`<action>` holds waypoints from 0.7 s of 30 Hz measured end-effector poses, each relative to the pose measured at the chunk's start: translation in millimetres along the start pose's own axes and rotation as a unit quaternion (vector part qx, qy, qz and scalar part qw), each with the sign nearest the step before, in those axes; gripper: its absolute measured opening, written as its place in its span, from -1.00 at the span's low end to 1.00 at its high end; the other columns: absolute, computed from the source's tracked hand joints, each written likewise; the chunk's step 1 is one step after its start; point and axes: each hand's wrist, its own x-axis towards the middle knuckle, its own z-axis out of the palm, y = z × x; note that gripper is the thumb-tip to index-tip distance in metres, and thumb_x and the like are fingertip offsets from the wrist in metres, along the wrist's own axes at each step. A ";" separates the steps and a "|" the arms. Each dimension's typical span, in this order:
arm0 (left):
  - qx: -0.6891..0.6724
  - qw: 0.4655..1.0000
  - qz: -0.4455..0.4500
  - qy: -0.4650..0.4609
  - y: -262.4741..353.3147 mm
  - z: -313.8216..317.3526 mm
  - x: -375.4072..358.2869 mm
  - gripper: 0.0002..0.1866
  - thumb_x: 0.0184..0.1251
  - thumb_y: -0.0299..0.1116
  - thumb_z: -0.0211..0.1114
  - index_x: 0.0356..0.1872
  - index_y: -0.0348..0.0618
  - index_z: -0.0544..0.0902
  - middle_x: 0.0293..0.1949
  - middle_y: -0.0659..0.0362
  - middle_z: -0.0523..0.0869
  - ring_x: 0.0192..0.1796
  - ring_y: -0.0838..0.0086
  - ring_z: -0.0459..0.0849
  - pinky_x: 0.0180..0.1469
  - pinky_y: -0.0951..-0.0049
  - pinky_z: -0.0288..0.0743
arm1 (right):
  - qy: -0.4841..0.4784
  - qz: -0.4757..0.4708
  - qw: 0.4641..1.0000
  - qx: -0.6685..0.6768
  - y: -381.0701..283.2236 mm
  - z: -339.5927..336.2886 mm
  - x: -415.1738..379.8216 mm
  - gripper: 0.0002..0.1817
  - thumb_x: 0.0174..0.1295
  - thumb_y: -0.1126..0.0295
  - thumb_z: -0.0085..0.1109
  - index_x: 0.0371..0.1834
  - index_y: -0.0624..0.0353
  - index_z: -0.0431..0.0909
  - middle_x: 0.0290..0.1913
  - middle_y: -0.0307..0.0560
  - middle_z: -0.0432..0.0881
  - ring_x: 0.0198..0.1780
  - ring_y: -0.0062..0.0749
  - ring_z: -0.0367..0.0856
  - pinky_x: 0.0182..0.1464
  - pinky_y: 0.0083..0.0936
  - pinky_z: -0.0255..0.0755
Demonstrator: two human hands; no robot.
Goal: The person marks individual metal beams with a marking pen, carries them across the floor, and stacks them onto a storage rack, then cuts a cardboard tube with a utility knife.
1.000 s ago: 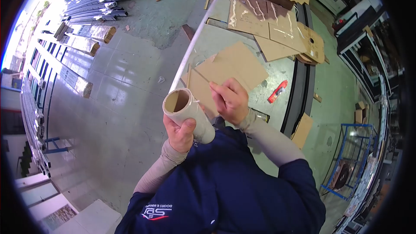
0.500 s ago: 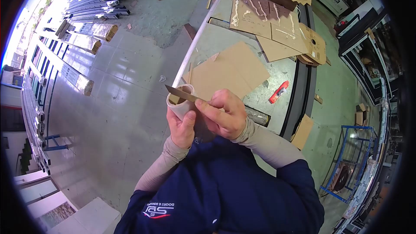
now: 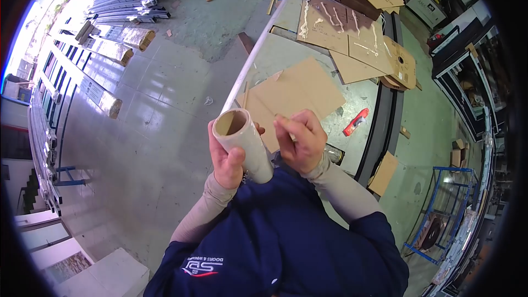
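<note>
A pale hollow tube (image 3: 250,151) with a brown inner wall is tilted in front of my body, its open end facing up. Wrapped round its upper part is my left hand (image 3: 226,159). My right hand (image 3: 302,142) is to the right of the tube and apart from it, its fingers closed in a pinch; what they hold, if anything, is too small or hidden to name. Beyond both hands a flat cardboard sheet (image 3: 308,85) lies on the workbench (image 3: 360,88). A red tool (image 3: 356,122) lies right of the sheet.
More cardboard (image 3: 330,25) with white glue-like lines lies at the bench's far end. Partly behind my right wrist is a wrapped cylinder (image 3: 334,154). Wrapped bundles (image 3: 104,99) stand on the left, and a blue metal frame (image 3: 440,209) at the lower right.
The flat strip that my right hand held across the tube's mouth no longer shows. My right hand has moved right, away from the tube, and more of the tube is visible.
</note>
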 end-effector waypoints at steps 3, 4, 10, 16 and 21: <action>0.004 1.000 -0.006 0.009 -2.5 5.8 -2.3 -0.24 0.33 0.03 0.41 0.32 -0.17 0.21 0.10 -0.03 0.60 0.11 0.26 0.66 0.15 0.24 0.57 | -0.012 -0.096 0.993 0.061 -19.1 -2.0 9.4 -0.65 0.00 0.67 0.43 -0.09 0.22 0.73 -0.41 -0.18 0.45 -0.44 -0.38 0.49 -0.42 -0.49 0.41; 0.006 1.000 -0.005 0.011 -3.0 7.6 -2.4 -0.26 0.36 0.02 0.39 0.32 -0.15 0.19 0.12 -0.02 0.59 0.13 0.26 0.65 0.17 0.25 0.56 | -0.023 -0.127 0.989 0.078 -22.2 -2.8 11.7 -0.62 -0.02 0.67 0.44 -0.07 0.22 0.73 -0.41 -0.19 0.45 -0.44 -0.39 0.49 -0.42 -0.49 0.41; 0.043 0.998 0.034 -0.020 -14.8 -8.6 -7.0 -0.27 0.50 0.01 0.21 0.47 -0.20 0.17 0.24 -0.03 0.53 0.24 0.24 0.58 0.30 0.17 0.49 | -0.017 -0.156 0.987 0.028 -17.9 1.0 11.9 -0.58 -0.08 0.70 0.41 -0.05 0.25 0.73 -0.39 -0.22 0.42 -0.44 -0.40 0.45 -0.46 -0.48 0.35; 0.035 0.999 0.020 -0.019 -10.2 -5.7 -7.6 -0.26 0.50 0.05 0.19 0.47 -0.21 0.17 0.24 -0.02 0.54 0.24 0.27 0.58 0.31 0.23 0.48 | -0.017 -0.152 0.988 0.034 -18.8 3.7 12.9 -0.57 -0.07 0.70 0.42 -0.04 0.25 0.72 -0.41 -0.23 0.40 -0.45 -0.41 0.43 -0.46 -0.50 0.34; 0.045 0.998 0.032 -0.005 -9.4 -4.1 -5.8 -0.27 0.48 0.05 0.21 0.44 -0.25 0.23 0.23 -0.03 0.55 0.23 0.27 0.58 0.28 0.25 0.49 | -0.037 -0.138 0.989 0.044 -21.2 1.2 15.8 -0.56 -0.07 0.70 0.42 -0.03 0.24 0.72 -0.41 -0.23 0.39 -0.45 -0.42 0.43 -0.47 -0.52 0.33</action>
